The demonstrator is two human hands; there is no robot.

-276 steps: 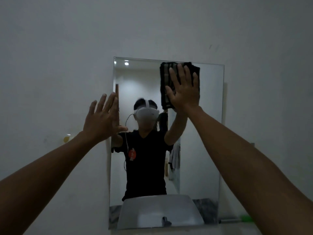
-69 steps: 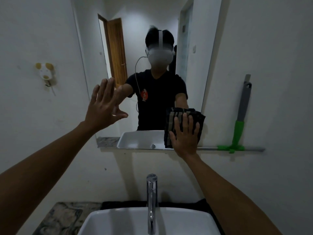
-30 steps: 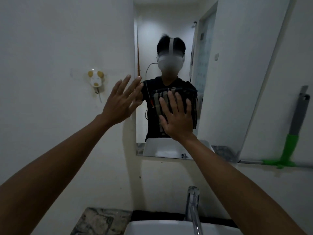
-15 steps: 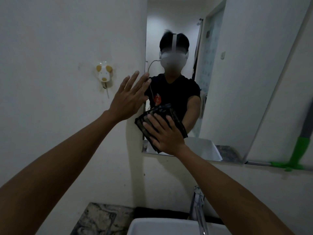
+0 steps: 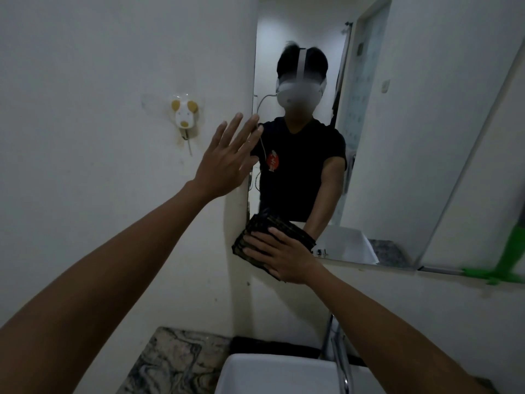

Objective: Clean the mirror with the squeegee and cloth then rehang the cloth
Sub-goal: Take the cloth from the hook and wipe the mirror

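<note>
A person's right hand (image 5: 287, 258) presses a dark folded cloth (image 5: 257, 237) flat against the lower left corner of a wall mirror (image 5: 397, 137), its fingers (image 5: 257, 253) straight and slightly spread over the fabric; part of the cloth overlaps the mirror's edge onto the white wall (image 5: 85, 81). The left hand (image 5: 227, 163) is raised beside the mirror's left edge, palm toward the wall, with the fingers (image 5: 238, 127) straight and fanned apart and holding nothing; whether it touches the wall cannot be told. A green squeegee (image 5: 508, 263) stands at the far right, its head along a narrow rail level with the mirror's bottom edge. On the wall left of the mirror hangs a small white and yellow animal-shaped hook (image 5: 184, 116). Below, near the camera, are a white basin (image 5: 272, 373), a chrome tap (image 5: 339, 359) and a marbled bench (image 5: 176, 362).
</note>
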